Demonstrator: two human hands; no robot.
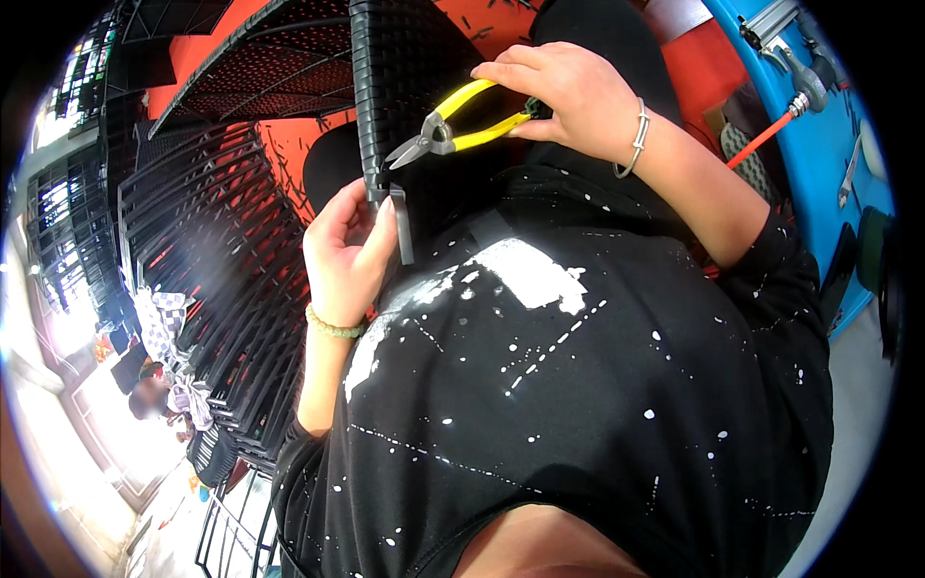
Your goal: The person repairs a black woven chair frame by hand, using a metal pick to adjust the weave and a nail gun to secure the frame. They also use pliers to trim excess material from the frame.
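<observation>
In my right hand (578, 101) is a pair of yellow-handled snips (464, 118), gripped by the handles. Their handles are spread, and the pointed blades sit close to a bar (364, 87) wrapped in black plastic strip. At the near end of that bar my left hand (347, 252) is closed, thumb and fingers pinching a flat black strip (403, 226). The strip's loose end hangs down past my thumb. The wrapped bar forms the edge of a black woven panel (409, 58).
Another black woven piece (279, 67) lies at upper left, above many stacked black frames (222, 260). Cut black scraps litter the red floor (289, 144). At right, a blue table (785, 96) carries tools. Another person (159, 395) is at far left.
</observation>
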